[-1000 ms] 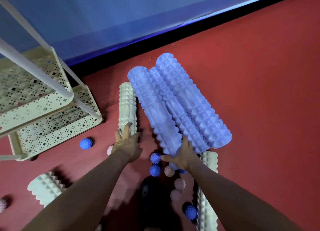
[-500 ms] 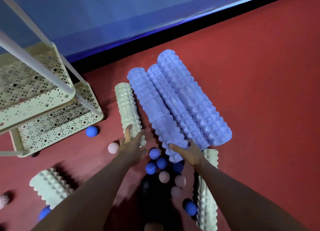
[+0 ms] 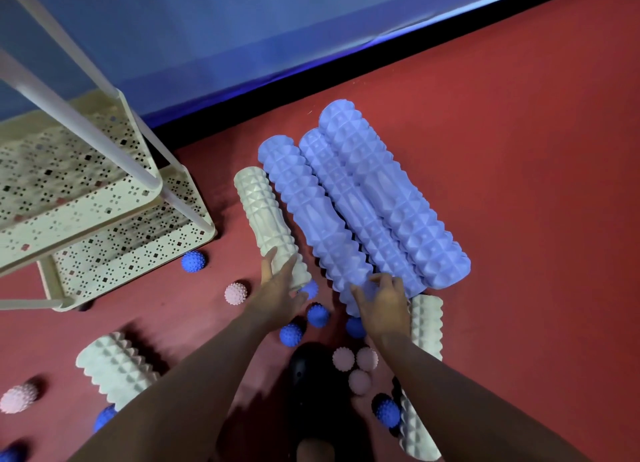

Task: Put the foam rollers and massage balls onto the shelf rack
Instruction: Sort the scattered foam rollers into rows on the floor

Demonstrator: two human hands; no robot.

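Observation:
Three long blue foam rollers (image 3: 363, 202) lie side by side on the red floor. A cream foam roller (image 3: 263, 216) lies just left of them, tilted. My left hand (image 3: 278, 290) rests on its near end with fingers fairly straight. My right hand (image 3: 381, 300) curls its fingertips over the near end of the leftmost blue roller. Spiky blue massage balls (image 3: 318, 315) and pink massage balls (image 3: 343, 359) are scattered below my hands. The cream perforated shelf rack (image 3: 194, 240) stands at the left, with nothing on the shelves I can see.
A short cream roller (image 3: 116, 368) lies at the lower left and another cream roller (image 3: 424, 323) is partly under my right arm. Loose balls include a blue ball (image 3: 193, 261) and a pink ball (image 3: 236, 293) near the rack. A black object (image 3: 311, 375) sits between my arms. A blue wall runs along the back.
My left hand has swung the cream roller so that it now tilts, far end to the left. My right hand has moved up onto the blue roller's end. Some balls have rolled.

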